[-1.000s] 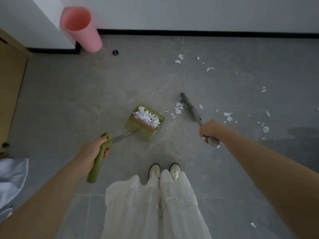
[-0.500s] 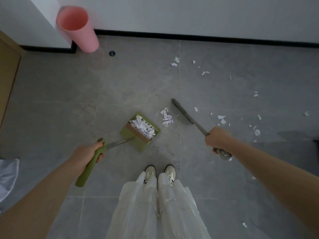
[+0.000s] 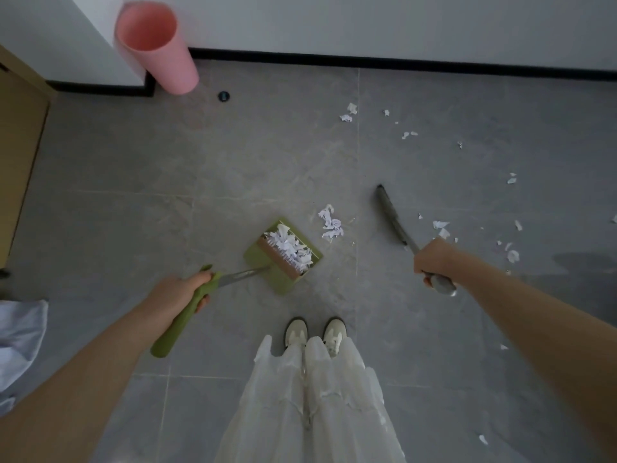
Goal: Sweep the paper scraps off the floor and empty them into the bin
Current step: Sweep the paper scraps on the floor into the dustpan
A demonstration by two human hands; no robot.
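Grey tiled floor (image 3: 167,195), bounded at the top by a white wall with a black skirting board (image 3: 400,63). Pink cylindrical bin (image 3: 155,50) in the upper-left corner, beside the wall. White trousers (image 3: 317,402) and pale shoes (image 3: 314,332) at bottom centre. Left hand (image 3: 182,295), fingers curled round the green handle of a long-handled dustpan (image 3: 283,255); the pan rests on the floor just ahead of the shoes and holds a heap of white paper scraps (image 3: 290,248). Right hand (image 3: 434,262), fingers wrapped round the metal handle of a grey broom (image 3: 390,215), its head low by the floor. Small clump of scraps (image 3: 330,223) between pan and broom head, touching neither. Loose scraps (image 3: 440,228) scattered to the right and toward the wall.
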